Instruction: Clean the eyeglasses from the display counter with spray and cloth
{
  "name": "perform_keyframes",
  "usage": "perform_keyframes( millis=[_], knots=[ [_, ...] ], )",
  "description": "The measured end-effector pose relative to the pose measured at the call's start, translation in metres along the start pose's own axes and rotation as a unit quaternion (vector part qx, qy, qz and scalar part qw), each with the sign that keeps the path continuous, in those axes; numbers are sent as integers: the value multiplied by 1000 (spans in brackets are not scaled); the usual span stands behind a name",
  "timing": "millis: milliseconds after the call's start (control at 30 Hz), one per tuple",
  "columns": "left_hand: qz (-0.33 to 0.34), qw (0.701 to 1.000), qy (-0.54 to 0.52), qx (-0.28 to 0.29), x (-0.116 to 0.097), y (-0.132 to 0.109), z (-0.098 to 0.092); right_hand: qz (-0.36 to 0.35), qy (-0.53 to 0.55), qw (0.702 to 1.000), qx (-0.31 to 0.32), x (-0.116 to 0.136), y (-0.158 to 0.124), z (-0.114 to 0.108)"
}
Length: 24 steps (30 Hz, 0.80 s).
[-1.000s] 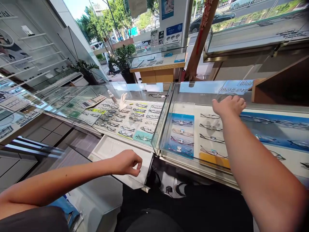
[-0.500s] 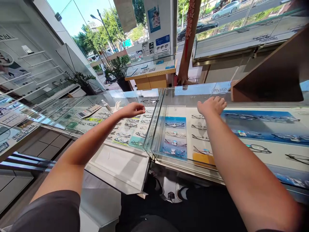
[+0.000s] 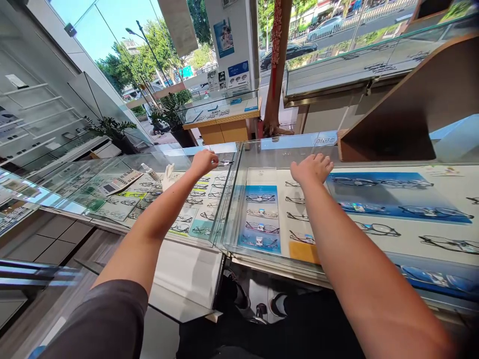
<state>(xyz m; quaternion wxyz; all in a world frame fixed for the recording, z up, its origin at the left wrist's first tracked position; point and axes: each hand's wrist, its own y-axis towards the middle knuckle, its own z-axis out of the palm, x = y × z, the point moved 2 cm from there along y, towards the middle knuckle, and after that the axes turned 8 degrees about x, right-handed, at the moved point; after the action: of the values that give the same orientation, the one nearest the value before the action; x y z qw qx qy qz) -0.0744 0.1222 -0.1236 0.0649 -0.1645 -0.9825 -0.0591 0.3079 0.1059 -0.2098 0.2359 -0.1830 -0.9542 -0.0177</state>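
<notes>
My left hand (image 3: 204,162) is over the left glass counter, fingers closed in a pinch at the near end of a dark-framed pair of eyeglasses (image 3: 226,163). The hand covers part of that frame, and the lenses show just right of the fingertips. My right hand (image 3: 312,168) rests palm down on the glass top of the right counter (image 3: 262,149), fingers spread, holding nothing. Under the glass below it lie rows of eyeglasses, some on a blue display card (image 3: 261,193). A white glove (image 3: 168,175) and a spray bottle (image 3: 149,171) stand left of my left hand.
A calculator (image 3: 119,183) lies on the left counter. A brown wooden stand (image 3: 389,124) rises at the right. An open white drawer (image 3: 187,274) juts out below the left counter. Beyond are a tree trunk (image 3: 274,89), potted plants and another display case (image 3: 224,119).
My left hand has moved right onto the eyeglasses and its fingers have closed. My right hand stays flat on the glass. The whole view has shifted slightly.
</notes>
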Motion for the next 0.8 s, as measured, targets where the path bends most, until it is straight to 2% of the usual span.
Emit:
perform_keyframes(
  millis=[433, 800],
  knots=[
    [10, 994, 102, 40, -7, 25, 6, 8, 0, 1000, 17, 2, -2, -1],
    [15, 990, 125, 56, -16, 31, 1, 6, 5, 1000, 8, 3, -6, -4]
  ],
)
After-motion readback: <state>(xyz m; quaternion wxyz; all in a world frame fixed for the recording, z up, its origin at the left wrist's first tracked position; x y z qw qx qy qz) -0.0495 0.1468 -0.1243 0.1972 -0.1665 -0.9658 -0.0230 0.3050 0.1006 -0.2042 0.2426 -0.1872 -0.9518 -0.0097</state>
